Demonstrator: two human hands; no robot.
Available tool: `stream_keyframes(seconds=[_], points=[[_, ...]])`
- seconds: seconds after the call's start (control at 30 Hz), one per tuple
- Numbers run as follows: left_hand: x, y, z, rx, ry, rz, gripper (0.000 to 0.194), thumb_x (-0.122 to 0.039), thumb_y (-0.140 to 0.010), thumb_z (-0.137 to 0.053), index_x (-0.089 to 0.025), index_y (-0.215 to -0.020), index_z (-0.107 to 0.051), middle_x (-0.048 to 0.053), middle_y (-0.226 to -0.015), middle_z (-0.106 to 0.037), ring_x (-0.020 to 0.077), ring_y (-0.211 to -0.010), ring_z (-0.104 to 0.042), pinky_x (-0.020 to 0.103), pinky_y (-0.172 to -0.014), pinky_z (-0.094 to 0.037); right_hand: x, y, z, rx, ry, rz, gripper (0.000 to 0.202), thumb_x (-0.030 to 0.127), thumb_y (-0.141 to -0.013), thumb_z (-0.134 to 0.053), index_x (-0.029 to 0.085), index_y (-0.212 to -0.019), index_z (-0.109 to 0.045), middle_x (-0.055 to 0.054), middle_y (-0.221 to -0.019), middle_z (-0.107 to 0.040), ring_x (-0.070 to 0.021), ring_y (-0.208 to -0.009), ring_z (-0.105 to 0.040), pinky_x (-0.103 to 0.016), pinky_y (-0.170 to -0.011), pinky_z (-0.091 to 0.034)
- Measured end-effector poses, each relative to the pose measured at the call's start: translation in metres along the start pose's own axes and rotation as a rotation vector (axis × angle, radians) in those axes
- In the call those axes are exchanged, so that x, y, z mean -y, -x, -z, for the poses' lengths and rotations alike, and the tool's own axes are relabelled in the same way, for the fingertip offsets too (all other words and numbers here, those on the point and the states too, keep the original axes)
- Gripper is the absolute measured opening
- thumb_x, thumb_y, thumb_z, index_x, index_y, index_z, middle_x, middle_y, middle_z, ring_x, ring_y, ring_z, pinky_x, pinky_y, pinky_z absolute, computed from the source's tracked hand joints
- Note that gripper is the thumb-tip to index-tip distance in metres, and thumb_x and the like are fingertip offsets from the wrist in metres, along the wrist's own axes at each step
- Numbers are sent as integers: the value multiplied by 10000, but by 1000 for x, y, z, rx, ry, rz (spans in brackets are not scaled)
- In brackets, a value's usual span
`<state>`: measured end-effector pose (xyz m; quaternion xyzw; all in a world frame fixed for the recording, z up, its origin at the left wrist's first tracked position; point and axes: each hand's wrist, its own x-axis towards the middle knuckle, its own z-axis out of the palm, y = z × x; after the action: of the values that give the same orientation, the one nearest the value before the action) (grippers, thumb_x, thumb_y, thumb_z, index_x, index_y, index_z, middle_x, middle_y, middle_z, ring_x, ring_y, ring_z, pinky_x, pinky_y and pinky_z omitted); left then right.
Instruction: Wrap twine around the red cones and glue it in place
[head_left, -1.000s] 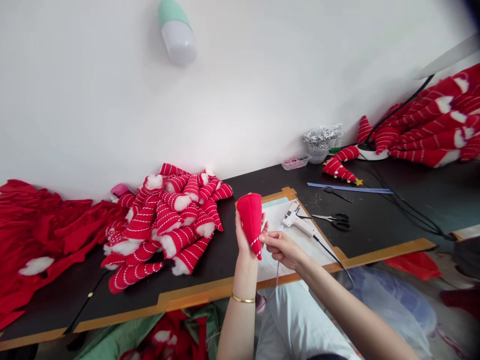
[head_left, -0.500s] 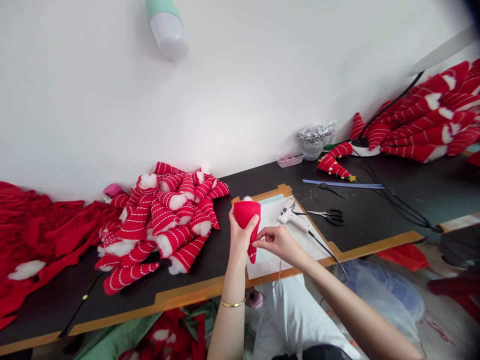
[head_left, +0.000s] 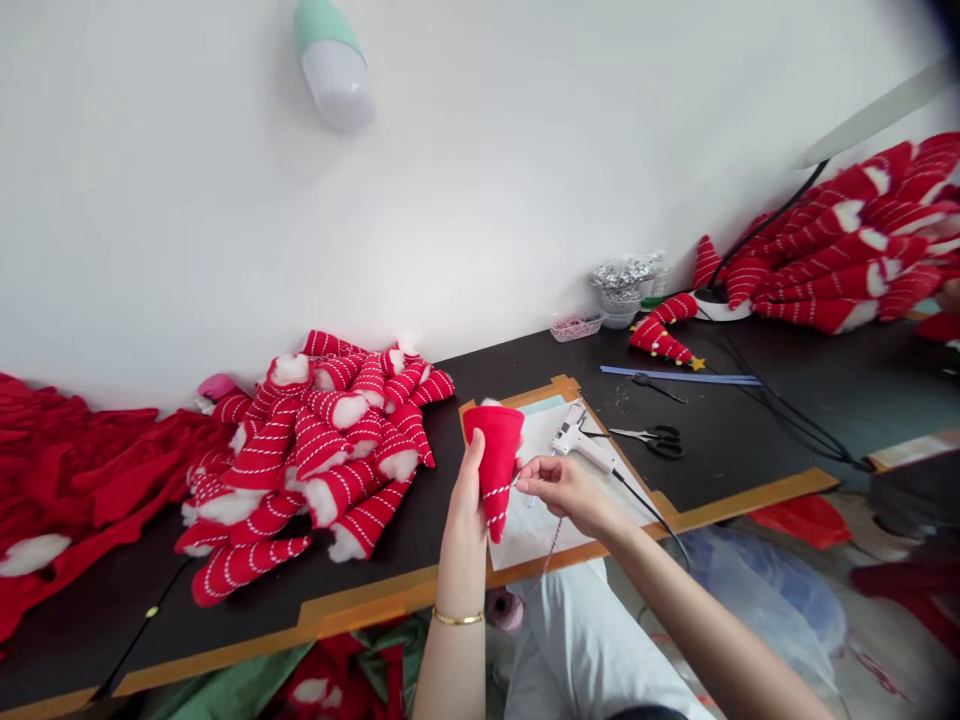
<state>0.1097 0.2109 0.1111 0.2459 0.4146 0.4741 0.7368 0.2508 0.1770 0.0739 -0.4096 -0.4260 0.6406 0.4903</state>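
My left hand (head_left: 469,492) is wrapped round a red stuffed felt cone (head_left: 496,446), its wide end up with white stuffing at the rim and its tip pointing down. Red-and-white twisted cord (head_left: 497,491) circles the cone near the tip. At the cone's right side, my right hand (head_left: 559,490) pinches that cord between thumb and fingers. The cord hangs from there past the table edge to a spool (head_left: 505,609) by my lap. Just behind my right hand a white glue gun (head_left: 577,437) lies on a sheet of white paper (head_left: 517,548).
Striped stuffed cones are piled on the left (head_left: 322,440), with plain red fabric (head_left: 97,460) beyond. Scissors (head_left: 651,438), blue strips (head_left: 679,375), a finished cone with a star (head_left: 664,335) and small containers (head_left: 576,327) lie to the right. Another pile (head_left: 847,240) stands far right.
The cone has been turned in my left hand, so cord wraps now show near its tip. My right hand has shifted slightly right and down. The view has moved a little.
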Motion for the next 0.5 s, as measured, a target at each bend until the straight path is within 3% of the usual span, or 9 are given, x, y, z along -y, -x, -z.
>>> stream_keyframes(seconds=[0.17, 0.27, 0.37, 0.5], points=[[1, -11, -6, -35, 88, 72, 638, -491, -946, -600, -64, -1418, -552, 220, -1135, -746, 332, -1025, -746, 429, -890, -628, -4, -3, -1, -18, -65, -15, 483, 576, -606, -886, 171, -712, -643, 121, -452, -350, -31, -394, -180, -247, -402, -88], [5, -24, -7, 32, 125, 43, 638, -485, -928, -621, -188, -1482, -514, 160, -1189, -748, 313, -1114, -719, 430, -939, -615, -6, -6, 2, -32, -107, -21, 486, 573, -585, -898, 170, -715, -659, 122, -450, -343, -34, -399, -184, -246, -398, -93], [11, -32, -11, 88, 156, 3, 550, -558, -901, -636, -333, -1401, -596, 66, -1289, -722, 284, -1218, -669, 379, -942, -611, -5, -8, 8, -36, -141, -41, 506, 587, -574, -902, 166, -732, -670, 126, -454, -313, -36, -417, -157, -245, -404, -74], [18, -23, -23, 104, 164, -51, 547, -621, -876, -629, -339, -1345, -633, 57, -1408, -646, 322, -1270, -632, 411, -938, -601, -3, -2, 12, 15, -163, -76, 563, 639, -564, -890, 180, -657, -577, 135, -477, -247, -32, -445, -119, -236, -425, -49]])
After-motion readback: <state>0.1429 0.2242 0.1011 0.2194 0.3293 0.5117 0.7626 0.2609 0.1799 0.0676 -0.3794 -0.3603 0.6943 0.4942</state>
